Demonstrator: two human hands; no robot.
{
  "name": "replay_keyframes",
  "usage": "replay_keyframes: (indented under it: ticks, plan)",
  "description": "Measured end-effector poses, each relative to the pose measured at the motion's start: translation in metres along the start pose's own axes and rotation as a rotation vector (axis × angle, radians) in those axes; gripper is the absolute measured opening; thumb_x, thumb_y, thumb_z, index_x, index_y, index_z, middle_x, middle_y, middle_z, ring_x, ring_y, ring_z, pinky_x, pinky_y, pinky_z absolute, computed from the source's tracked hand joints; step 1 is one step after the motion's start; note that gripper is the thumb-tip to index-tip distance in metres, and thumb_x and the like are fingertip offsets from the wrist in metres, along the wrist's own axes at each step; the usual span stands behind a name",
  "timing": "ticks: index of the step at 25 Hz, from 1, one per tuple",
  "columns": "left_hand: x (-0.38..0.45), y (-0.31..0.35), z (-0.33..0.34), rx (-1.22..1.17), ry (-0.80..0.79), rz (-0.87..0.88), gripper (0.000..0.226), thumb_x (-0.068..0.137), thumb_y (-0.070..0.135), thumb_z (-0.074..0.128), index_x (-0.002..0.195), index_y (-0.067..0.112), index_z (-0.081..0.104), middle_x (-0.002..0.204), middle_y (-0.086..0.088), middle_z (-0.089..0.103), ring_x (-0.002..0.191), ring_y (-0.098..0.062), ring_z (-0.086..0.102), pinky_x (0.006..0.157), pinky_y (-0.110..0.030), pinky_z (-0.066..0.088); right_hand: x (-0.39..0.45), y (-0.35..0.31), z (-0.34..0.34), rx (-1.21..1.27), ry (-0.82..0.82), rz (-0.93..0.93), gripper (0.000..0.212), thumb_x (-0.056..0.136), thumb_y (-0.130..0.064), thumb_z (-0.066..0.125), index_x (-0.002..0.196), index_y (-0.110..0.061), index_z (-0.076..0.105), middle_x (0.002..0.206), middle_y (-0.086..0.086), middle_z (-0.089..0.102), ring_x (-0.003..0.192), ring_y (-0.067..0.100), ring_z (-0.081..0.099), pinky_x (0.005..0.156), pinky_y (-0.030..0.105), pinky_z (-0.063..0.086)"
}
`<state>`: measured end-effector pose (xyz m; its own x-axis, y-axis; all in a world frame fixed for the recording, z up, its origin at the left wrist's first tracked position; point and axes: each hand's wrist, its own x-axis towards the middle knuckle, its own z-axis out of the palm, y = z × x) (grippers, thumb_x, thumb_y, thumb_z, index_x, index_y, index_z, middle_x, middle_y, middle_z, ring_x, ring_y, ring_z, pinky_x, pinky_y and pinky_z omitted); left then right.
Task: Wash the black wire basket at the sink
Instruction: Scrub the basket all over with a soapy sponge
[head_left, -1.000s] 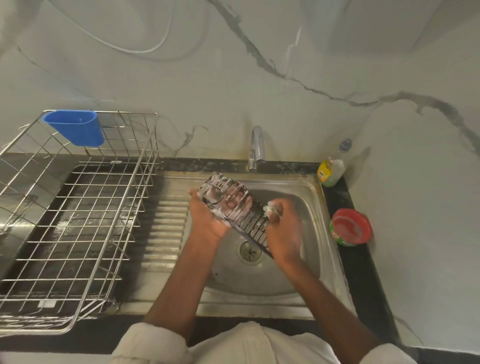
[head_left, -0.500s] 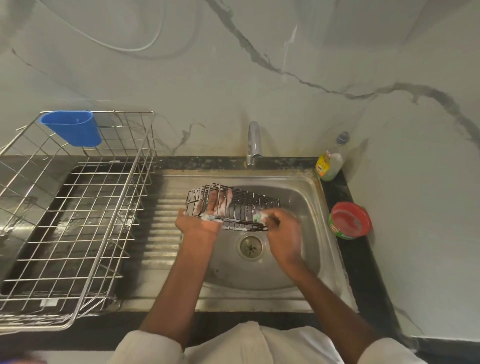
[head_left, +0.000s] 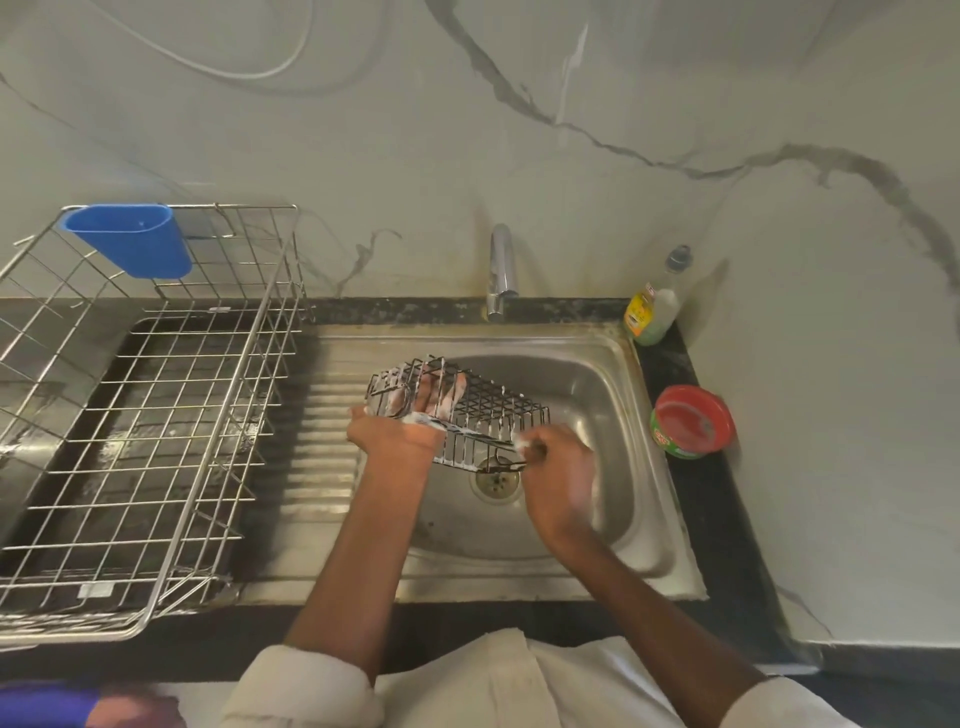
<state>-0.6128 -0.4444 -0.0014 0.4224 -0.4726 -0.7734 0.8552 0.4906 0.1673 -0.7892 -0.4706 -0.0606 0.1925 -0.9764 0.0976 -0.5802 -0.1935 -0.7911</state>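
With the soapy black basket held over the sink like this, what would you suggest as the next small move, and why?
Probably keep scrubbing along the near edge: the right hand presses a scrubber there, foam clings to the black wire basket, the left hand steadies it, and the tap shows no water.

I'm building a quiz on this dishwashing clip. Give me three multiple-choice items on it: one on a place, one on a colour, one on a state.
1. Where is the black wire basket held?
A. Over the sink bowl
B. Inside the drying rack
C. On the dark counter

2. What colour is the cup hung on the drying rack?
A. Red
B. Blue
C. Yellow

3. What is the tap doing?
A. Running hard
B. Spraying sideways
C. Showing no water stream

Answers:
1. A: both the left hand and right hand hold it above the sink drain.
2. B: it is plainly blue against the silver wires.
3. C: nothing falls from the spout.
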Motion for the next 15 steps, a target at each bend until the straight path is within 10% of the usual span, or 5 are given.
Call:
replay_keyframes:
  ticks: [5,12,15]
  plan:
    - [0.000,-0.006,-0.004,0.024,0.032,-0.046,0.054,0.113,0.047,0.032,0.120,-0.001,0.057,0.110,-0.026,0.064,0.100,-0.037,0.066,0.072,-0.047,0.059,0.002,-0.082,0.013,0.296,-0.099,-0.408,0.023,0.084,0.013,0.068,0.089,-0.006,0.079,0.093,0.002,0.076,0.085,0.008,0.070,0.076,0.023,0.057]
    - [-0.019,-0.014,-0.007,0.177,-0.019,-0.078,0.055,0.111,0.046,0.032,0.131,0.001,0.058,0.107,-0.028,0.065,0.094,-0.039,0.066,0.047,-0.050,0.061,0.009,-0.066,-0.006,0.221,-0.030,-0.452,0.021,0.087,0.011,0.071,0.094,-0.007,0.079,0.093,0.000,0.074,0.078,0.001,0.065,0.066,0.019,0.055]
    - [-0.024,-0.010,-0.010,0.233,-0.014,-0.078,0.056,0.111,0.048,0.034,0.127,0.002,0.061,0.112,-0.030,0.067,0.101,-0.040,0.070,0.063,-0.053,0.063,0.018,-0.061,-0.009,0.175,0.037,-0.471,0.020,0.088,0.008,0.073,0.100,-0.007,0.080,0.097,0.002,0.074,0.078,0.006,0.067,0.071,0.017,0.057]
